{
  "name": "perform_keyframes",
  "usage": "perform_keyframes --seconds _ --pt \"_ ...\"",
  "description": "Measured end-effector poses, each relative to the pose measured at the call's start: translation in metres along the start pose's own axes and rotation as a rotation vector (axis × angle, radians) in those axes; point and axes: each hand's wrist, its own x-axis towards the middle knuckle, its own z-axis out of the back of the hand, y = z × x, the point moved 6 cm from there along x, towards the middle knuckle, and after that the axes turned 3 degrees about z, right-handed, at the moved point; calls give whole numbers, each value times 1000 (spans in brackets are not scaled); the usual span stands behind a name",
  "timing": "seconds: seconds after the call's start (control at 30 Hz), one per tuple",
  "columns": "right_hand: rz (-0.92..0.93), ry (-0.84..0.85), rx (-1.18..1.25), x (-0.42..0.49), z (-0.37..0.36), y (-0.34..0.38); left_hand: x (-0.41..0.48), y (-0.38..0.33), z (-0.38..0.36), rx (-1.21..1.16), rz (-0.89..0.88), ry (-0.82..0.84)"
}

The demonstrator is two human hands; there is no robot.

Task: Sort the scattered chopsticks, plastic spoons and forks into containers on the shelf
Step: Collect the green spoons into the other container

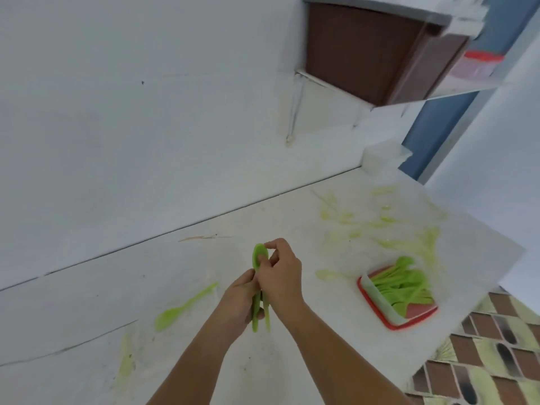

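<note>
Above the middle of the white counter (87,302) both hands hold a bunch of green plastic spoons (258,258), bowls up. My left hand (241,299) grips the handles low down. My right hand (280,273) pinches the bowls near the top. One loose green spoon (182,306) lies on the counter to the left. Pale, blurred pieces of scattered cutlery (380,226) lie at the back right; their kinds cannot be told. A red-rimmed square container (393,324) at the right holds several green spoons.
A brown wall cabinet (365,54) and a white shelf with a red-lidded clear container (476,65) hang at the top right. The counter ends at the right, above a tiled floor (482,361). A white wall runs behind the counter.
</note>
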Motion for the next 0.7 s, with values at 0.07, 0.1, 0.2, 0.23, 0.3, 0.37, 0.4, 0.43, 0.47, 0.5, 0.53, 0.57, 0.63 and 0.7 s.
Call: perform_keyframes --seconds 0.07,0.1,0.2,0.23,0.3,0.37,0.4,0.43,0.47,0.5,0.53,0.57,0.63,0.7 --pt "-67 -31 71 16 28 -19 13 3 -29 -7 10 40" --pt "-90 -28 86 25 42 -28 21 4 -43 -15 14 64" --pt "-149 25 170 52 87 -49 45 -3 -91 4 -9 130" --pt "-140 41 182 65 105 -54 55 -6 -111 8 -18 150" --pt "-91 60 176 97 145 -65 80 -12 -154 17 -7 171" --pt "-43 84 160 133 188 -78 108 -15 -196 48 17 182" --pt "-20 105 140 154 211 -85 125 -17 -220 54 19 192" --pt "-8 143 108 173 231 -91 140 -19 -242 57 26 192" --pt "-13 189 73 191 251 -98 154 -20 -264 75 41 184" --pt "-28 241 45 207 270 -106 165 -22 -284 131 46 172" --pt "-34 297 24 223 290 -112 176 -24 -303 210 44 162" --pt "-22 345 -18 235 304 -115 183 -27 -315 301 31 160" --pt "15 432 -123 259 333 -124 194 -32 -338 474 24 152" --pt "28 499 -143 269 351 -135 194 -35 -349 655 4 125"
